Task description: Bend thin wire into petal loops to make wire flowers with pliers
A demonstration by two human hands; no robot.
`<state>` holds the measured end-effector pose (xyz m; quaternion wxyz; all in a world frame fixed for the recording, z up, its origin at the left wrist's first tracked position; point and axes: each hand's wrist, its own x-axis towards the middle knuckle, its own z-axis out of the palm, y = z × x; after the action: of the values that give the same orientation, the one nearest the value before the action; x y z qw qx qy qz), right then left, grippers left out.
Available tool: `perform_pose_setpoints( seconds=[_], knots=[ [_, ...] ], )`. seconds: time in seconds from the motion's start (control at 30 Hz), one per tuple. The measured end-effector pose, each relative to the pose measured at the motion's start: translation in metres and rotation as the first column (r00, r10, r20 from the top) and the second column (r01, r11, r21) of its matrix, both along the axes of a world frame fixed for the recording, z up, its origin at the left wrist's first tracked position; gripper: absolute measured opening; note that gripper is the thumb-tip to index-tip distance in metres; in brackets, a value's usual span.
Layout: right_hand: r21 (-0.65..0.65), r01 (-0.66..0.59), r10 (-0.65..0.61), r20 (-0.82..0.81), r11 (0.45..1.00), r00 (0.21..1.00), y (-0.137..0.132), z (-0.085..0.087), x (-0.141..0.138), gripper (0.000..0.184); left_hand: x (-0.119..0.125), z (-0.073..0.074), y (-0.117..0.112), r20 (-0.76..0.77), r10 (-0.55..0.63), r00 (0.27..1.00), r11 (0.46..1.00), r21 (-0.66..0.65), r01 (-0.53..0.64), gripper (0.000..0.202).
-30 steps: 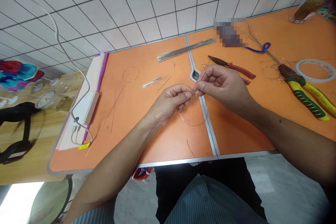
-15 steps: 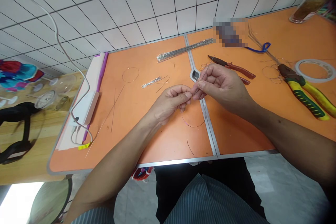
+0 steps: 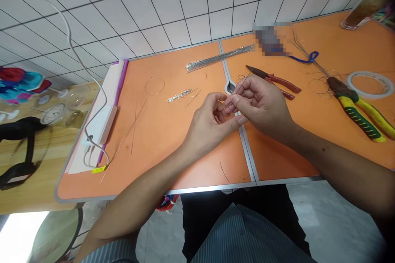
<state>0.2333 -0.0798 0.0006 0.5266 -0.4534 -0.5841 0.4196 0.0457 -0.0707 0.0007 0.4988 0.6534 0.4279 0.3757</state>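
Note:
A thin wire (image 3: 248,74) is pinched in my right hand (image 3: 262,104), between thumb and fingertips, and one end sticks up past the fingers. My left hand (image 3: 206,121) meets it from the left. Its fingers are curled by the right fingertips, while its thumb stretches apart beneath them. Whether the left fingers touch the wire is hidden, and no wire loop shows below the hands. Behind the right hand lie red-handled pliers (image 3: 285,83). A short wire piece (image 3: 224,172) rests near the table's front edge.
On the orange table (image 3: 173,131) lie a long wire bundle (image 3: 219,58), a short wire bundle (image 3: 179,95), a wire ring (image 3: 154,86), yellow-green pliers (image 3: 354,111) and a tape roll (image 3: 350,84). A white power strip (image 3: 105,125) with a cable sits left. A glass (image 3: 352,22) stands back right.
My left hand has loosened its pinch, with the thumb moved right and away from the fingers. The wire loop hanging below the hands no longer shows. My right hand has barely moved.

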Motion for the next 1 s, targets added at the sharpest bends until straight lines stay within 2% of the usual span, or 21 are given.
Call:
perform_pose_setpoints(
  seconds=[0.2, 0.37, 0.53, 0.67, 1.0],
  knots=[
    [0.059, 0.003, -0.008, 0.085, 0.998, 0.996, -0.003, 0.003, -0.002, 0.019, -0.001, -0.002, 0.008, 0.185, -0.102, 0.978, 0.993, -0.034, 0.11, 0.036],
    [0.098, 0.034, -0.052, 0.19, 0.995, 0.98, 0.001, 0.017, -0.002, 0.02, -0.006, 0.003, 0.012, 0.228, -0.127, 0.965, 0.986, -0.081, 0.149, 0.029],
    [0.059, 0.04, -0.049, 0.17, 0.997, 0.984, 0.006, 0.038, -0.005, 0.021, -0.014, 0.007, 0.014, 0.198, -0.034, 0.98, 0.999, -0.008, 0.037, 0.016],
    [0.063, 0.037, -0.048, 0.193, 0.997, 0.98, 0.015, 0.051, -0.007, 0.024, -0.019, 0.012, 0.017, 0.202, 0.032, 0.979, 0.999, -0.004, -0.032, 0.012],
    [0.094, -0.068, 0.044, 0.239, 0.993, 0.97, 0.036, 0.057, -0.007, 0.024, -0.023, 0.015, 0.024, 0.217, 0.045, 0.975, 0.999, -0.014, -0.043, 0.009]
  ],
)
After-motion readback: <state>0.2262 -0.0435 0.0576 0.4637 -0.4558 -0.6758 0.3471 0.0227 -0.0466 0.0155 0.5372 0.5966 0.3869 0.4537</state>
